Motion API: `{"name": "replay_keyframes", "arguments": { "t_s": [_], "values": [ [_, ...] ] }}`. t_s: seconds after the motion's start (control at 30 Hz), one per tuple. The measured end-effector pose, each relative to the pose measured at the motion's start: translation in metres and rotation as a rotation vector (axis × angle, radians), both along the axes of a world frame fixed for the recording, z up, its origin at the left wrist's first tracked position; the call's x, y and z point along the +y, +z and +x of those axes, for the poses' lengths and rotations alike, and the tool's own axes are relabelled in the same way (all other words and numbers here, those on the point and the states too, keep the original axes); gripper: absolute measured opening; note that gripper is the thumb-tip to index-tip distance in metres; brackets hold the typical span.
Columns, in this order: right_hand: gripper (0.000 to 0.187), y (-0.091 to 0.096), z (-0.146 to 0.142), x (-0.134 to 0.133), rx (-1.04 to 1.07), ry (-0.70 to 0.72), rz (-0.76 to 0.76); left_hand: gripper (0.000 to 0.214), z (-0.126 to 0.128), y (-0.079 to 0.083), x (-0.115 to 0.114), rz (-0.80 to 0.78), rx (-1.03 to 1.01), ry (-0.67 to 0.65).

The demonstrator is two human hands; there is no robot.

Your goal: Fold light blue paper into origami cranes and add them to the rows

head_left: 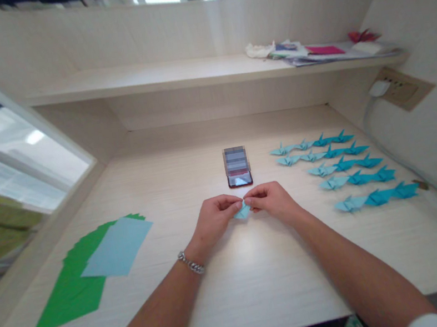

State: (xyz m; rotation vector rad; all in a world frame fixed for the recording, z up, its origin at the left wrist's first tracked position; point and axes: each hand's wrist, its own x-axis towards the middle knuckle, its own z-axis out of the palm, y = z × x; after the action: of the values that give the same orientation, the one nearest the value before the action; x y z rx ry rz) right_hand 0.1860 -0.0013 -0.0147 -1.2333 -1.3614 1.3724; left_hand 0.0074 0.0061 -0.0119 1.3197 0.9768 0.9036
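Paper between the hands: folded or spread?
Folded: the light blue paper shows a small, angular outline, unlike the flat blue sheet spread over the green papers.

The folded paper [243, 212] is pale blue. 5 rows of paper cranes [342, 165] run from pale aqua to deeper blue. The fanned sheets [66, 292] are bright green, the top sheet [119, 247] light blue. The phone [239, 170] has a red rim; the bench [184, 158] is cream, faintly grained.

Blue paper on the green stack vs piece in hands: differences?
The blue paper lies flat; the piece is folded. The blue paper looks larger than the piece. The blue paper rests on the green stack; left hand and right hand hold the piece. Both are light blue.
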Motion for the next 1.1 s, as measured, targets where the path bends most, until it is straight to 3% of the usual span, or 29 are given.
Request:
{"name": "replay_keyframes", "arguments": {
  "t_s": [0.47, 0.63, 0.9, 1.1],
  "values": [
    [0.017, -0.0032, -0.0065, -0.0016, -0.056, -0.116, 0.100, 0.017, 0.0034, 0.0016, -0.0030, -0.098, -0.041, 0.052],
    [0.029, -0.0001, -0.0062, -0.0002, 0.158, -0.111, -0.021, 0.017, 0.0008, 0.0015, -0.0009, -0.076, -0.012, 0.099],
    [0.033, 0.0002, -0.0002, 0.0042, 0.220, -0.124, -0.080, 0.019, 0.0010, 0.0037, -0.0008, -0.063, 0.057, 0.121],
    [0.022, -0.0012, -0.0031, 0.0024, 0.072, -0.053, -0.029, 0.017, 0.0011, 0.0034, -0.0019, -0.026, 0.081, 0.093]
  ]
}}
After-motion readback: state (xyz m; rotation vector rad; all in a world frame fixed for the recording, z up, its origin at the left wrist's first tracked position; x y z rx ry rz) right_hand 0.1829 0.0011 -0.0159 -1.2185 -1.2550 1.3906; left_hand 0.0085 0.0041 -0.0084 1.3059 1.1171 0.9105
